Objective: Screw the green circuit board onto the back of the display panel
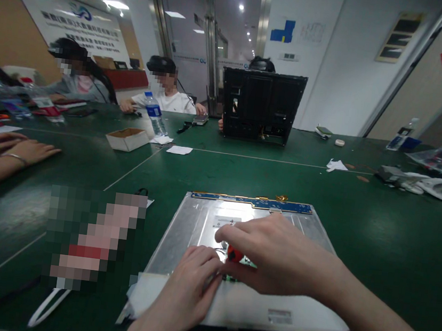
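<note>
A silver metal display panel (198,222) lies flat on the green table (376,243), with a blue circuit strip (252,202) along its far edge. My right hand (274,252) is closed round a small red-handled tool (234,254) held upright over the panel's middle. My left hand (190,285) rests on the panel just beside it, fingers curled and pressed near a small green board (230,278) under the tool. What the left fingers pinch is hidden.
A black computer chassis (261,105) stands at the table's far side. A cardboard box (127,138), a water bottle (155,113) and paper scraps (179,150) lie back left. Other people sit at the left; a person's hands (13,148) rest on the table. White parts (424,185) lie right.
</note>
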Tool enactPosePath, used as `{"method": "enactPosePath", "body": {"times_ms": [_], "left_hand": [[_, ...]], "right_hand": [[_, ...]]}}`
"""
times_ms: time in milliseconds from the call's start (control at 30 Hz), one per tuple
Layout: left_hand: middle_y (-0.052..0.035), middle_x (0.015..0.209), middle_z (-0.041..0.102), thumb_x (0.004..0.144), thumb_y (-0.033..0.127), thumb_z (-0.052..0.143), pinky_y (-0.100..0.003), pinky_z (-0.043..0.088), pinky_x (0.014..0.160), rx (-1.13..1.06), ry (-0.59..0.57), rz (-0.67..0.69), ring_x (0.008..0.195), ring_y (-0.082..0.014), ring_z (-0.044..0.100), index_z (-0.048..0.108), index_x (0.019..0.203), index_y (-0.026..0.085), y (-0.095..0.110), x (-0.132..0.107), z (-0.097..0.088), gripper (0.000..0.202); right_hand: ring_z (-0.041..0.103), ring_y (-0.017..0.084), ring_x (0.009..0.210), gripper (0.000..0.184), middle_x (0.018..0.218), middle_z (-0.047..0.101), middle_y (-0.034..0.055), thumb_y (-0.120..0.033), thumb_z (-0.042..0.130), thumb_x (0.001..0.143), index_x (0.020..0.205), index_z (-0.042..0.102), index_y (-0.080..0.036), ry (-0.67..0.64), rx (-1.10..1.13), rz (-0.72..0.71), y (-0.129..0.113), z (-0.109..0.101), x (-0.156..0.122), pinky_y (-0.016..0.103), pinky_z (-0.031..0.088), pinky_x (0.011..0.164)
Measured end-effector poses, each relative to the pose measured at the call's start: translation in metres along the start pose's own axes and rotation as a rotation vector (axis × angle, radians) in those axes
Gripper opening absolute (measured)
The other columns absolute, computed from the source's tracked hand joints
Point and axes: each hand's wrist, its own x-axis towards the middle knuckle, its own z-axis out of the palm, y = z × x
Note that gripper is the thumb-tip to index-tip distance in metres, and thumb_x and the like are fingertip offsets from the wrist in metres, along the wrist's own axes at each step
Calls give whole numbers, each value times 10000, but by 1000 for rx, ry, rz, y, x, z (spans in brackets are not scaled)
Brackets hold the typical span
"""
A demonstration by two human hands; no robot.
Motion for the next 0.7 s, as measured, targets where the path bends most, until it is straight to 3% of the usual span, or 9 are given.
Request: {"method": "enactPosePath", "body": {"times_ms": [133,333,700], "left_hand": [[-53,904,592,814,117,468,-362,435,763,-6,-29,-13,884,-229,537,567,880,199,1,0,-1,145],[-47,904,583,837,108,448,-375,422,800,-31,-41,-25,905,-223,531,566,875,202,1,0,0,155],[-38,878,593,839,107,467,-362,426,767,13,-11,0,854,-213,540,572,859,202,1,0,0,143]], "right_hand": [[506,124,653,166,815,620,4,-353,511,872,920,489,-195,2,1,-22,0,0,-2,268,254,513],[454,119,616,220,853,603,25,-222,507,792,1002,487,-164,-22,30,-30,-1,-7,-3,263,246,491],[512,127,666,124,841,635,16,-291,472,892,952,505,-187,14,-2,9,1,0,-1,278,241,517]]}}
